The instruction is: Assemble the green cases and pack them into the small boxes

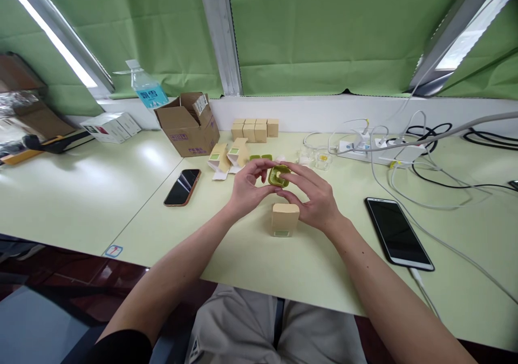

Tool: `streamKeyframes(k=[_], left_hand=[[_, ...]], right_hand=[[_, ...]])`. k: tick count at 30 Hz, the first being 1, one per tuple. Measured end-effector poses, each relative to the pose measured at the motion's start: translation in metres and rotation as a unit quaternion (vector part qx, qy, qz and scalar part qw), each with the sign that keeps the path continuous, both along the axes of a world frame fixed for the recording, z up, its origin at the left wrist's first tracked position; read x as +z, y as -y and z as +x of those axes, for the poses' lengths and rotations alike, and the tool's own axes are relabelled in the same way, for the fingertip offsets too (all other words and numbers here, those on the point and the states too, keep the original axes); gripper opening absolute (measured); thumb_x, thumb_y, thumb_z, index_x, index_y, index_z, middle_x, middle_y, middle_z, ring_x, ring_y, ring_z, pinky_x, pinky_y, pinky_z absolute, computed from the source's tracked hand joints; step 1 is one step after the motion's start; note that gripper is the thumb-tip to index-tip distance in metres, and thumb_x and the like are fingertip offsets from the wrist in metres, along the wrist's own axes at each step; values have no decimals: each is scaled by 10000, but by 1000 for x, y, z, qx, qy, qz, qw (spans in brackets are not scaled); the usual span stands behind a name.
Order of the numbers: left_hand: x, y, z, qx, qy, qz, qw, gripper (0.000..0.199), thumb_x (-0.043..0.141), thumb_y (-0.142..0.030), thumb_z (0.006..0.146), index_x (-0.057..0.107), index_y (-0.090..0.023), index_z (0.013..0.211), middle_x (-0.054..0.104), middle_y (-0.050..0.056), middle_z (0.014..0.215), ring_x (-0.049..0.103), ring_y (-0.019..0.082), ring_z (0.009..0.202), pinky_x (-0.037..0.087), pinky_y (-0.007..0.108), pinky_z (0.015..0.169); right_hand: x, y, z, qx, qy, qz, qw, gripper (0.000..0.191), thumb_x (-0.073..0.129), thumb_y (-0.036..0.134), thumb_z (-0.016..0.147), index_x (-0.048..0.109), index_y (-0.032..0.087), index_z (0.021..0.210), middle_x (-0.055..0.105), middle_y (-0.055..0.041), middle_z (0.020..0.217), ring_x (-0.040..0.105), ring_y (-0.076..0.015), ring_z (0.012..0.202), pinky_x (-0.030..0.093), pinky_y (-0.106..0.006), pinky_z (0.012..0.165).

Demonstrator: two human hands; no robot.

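Between both hands I hold a small green square tray-like piece (276,179) with rounded corners and a raised, paler centre. My left hand (251,184) is closed on its left and lower edge with thumb and fingers. My right hand (313,194) grips its right side, fingers across the top and thumb below. Just under my hands a small tan cardboard box (285,219) stands on the table. Behind my left hand are two open tan boxes, one (219,159) beside the other (238,153). Further green pieces (261,157) lie beyond my fingers, partly hidden.
A brown carton (190,126) stands open at the back, beside several small closed boxes (254,130). One phone (182,187) lies left; another (399,233) lies right, with a cable plugged in. Clear plastic pieces (322,161) sit near a power strip (380,150) and tangled cables.
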State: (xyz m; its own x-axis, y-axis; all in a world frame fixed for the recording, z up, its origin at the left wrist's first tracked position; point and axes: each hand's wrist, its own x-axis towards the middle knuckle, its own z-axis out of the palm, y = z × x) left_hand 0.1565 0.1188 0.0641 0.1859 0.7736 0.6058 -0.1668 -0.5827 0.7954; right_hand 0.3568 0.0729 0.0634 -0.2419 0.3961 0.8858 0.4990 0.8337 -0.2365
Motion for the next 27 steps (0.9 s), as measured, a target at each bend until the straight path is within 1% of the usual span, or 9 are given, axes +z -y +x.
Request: streamKeyframes(k=[4, 8, 11, 14, 17, 20, 23, 27], left_hand=[[1, 2, 0, 3, -4, 2, 1000, 491, 980, -156, 688, 809, -234, 1141, 793, 73, 1169, 616, 137, 834, 511, 300, 749], [0, 3, 0, 4, 3, 8, 1000, 492, 993, -166, 702, 810, -243, 1152, 795, 67, 1161, 659, 150, 882, 519, 301, 773], [-1, 3, 1, 3, 5, 17, 1000, 503, 1000, -186, 716, 805, -249, 1175, 802, 72, 1163, 712, 182, 966, 536, 309, 796], [-2, 4, 1, 11, -2, 38, 999, 493, 993, -188, 731, 802, -251, 1180, 807, 76, 1175, 744, 199, 1005, 557, 318, 802], [-3, 4, 1, 13, -8, 61, 998, 466, 979, -185, 755, 792, -246, 1177, 812, 82, 1199, 774, 219, 1062, 587, 339, 852], [-4, 5, 2, 5, -4, 70, 998, 437, 965, -191, 785, 763, -239, 1170, 816, 90, 1218, 793, 235, 1118, 603, 348, 879], [-6, 5, 2, 11, -6, 65, 998, 420, 978, -227, 784, 712, -225, 1108, 820, 93, 1196, 800, 238, 1111, 600, 344, 864], [-5, 6, 1, 42, -12, 53, 998, 536, 1039, -294, 707, 590, -231, 993, 793, 55, 1074, 801, 252, 1092, 574, 351, 850]], right_hand=[[-1, 0, 0, -12, 8, -13, 1000, 366, 737, 285, 1039, 750, 308, 1404, 764, -121, 1461, 760, -327, 1331, 683, -530, 1102], [-4, -1, -1, 6, -8, -8, 1000, 301, 743, 245, 1031, 804, 305, 1319, 739, -128, 1499, 767, -320, 1311, 739, -494, 977], [-4, -1, -1, 15, -15, 4, 1000, 319, 752, 205, 1019, 805, 302, 1318, 723, -134, 1518, 759, -317, 1320, 757, -468, 918], [-4, 0, -1, 18, -5, -7, 1000, 389, 741, 187, 1020, 772, 320, 1384, 694, -125, 1557, 735, -320, 1360, 758, -464, 927], [-3, 1, 0, 18, 8, -11, 1000, 431, 739, 177, 1020, 749, 336, 1420, 662, -123, 1587, 692, -328, 1417, 756, -474, 943], [-4, 1, 1, 4, 20, -22, 1000, 422, 736, 199, 1031, 747, 373, 1416, 652, -106, 1586, 667, -326, 1434, 755, -493, 945], [-4, 1, 0, 4, 17, -51, 999, 370, 717, 234, 1053, 765, 389, 1386, 648, -96, 1569, 661, -312, 1424, 758, -495, 940], [-6, 1, -2, 24, -3, -80, 996, 295, 696, 268, 1071, 799, 371, 1328, 630, -103, 1546, 651, -304, 1422, 762, -501, 922]])
